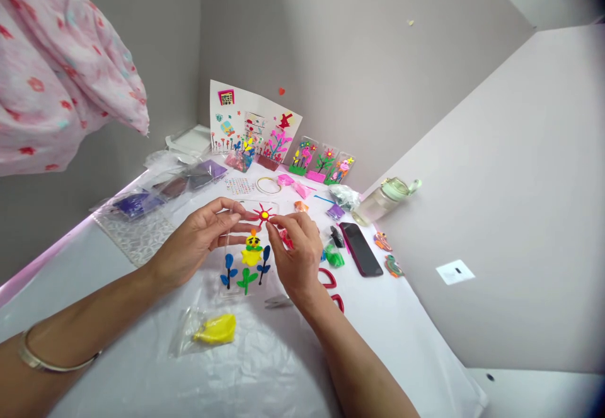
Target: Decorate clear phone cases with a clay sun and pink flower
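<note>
My left hand [205, 232] grips a clear plastic case [231, 224] by its upper left part, fingers behind it and thumb in front. The case is tilted up above the table and bears clay shapes: a yellow chick [252, 251], blue leafy stems [229, 271], a green plant [246, 280] and a red sun [263, 215] with a yellow centre. At the sun's lower right edge, thumb and forefinger of my right hand [295, 248] are pinched together; whatever is between them is too small to make out. A bag of yellow clay [215, 330] lies nearer me.
Red-handled scissors [283, 302] lie partly under my right wrist. Farther right are a phone [360, 249] and a bottle [385, 200]. Bagged clay [137, 203] lies at left. Decorated cases [326, 162] and a picture board [236, 115] stand at the back wall. Pink cloth [66, 77] hangs upper left.
</note>
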{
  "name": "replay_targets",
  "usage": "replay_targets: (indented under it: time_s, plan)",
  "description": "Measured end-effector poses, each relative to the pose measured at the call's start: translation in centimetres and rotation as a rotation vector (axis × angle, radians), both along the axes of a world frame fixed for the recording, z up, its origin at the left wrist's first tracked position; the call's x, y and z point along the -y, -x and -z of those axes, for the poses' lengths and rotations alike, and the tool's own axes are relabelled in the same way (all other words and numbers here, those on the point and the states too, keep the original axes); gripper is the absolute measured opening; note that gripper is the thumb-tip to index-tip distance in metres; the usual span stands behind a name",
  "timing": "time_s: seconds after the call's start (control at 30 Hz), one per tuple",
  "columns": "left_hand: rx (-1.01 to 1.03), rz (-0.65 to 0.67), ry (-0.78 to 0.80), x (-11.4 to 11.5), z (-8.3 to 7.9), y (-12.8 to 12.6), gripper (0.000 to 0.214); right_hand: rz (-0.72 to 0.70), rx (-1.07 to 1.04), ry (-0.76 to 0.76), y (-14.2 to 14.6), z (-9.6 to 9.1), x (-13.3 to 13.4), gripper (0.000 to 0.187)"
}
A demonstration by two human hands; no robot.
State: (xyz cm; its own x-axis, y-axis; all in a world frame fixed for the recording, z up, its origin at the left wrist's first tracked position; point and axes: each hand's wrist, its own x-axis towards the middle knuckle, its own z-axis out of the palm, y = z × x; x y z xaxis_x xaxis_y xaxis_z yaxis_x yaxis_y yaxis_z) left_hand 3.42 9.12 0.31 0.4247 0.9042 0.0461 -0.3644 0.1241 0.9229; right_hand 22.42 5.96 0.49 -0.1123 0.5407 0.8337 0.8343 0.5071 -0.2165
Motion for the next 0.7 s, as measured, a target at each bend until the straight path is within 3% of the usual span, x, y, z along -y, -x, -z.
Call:
replay_targets:
  time_s: [0.7]
  plan:
    - [0.007,-0.042,0.015,-0.2,0.0,0.0,0.015,-0.032,-0.046,-0.016,-1.0,-0.8,-0.1,0.010]
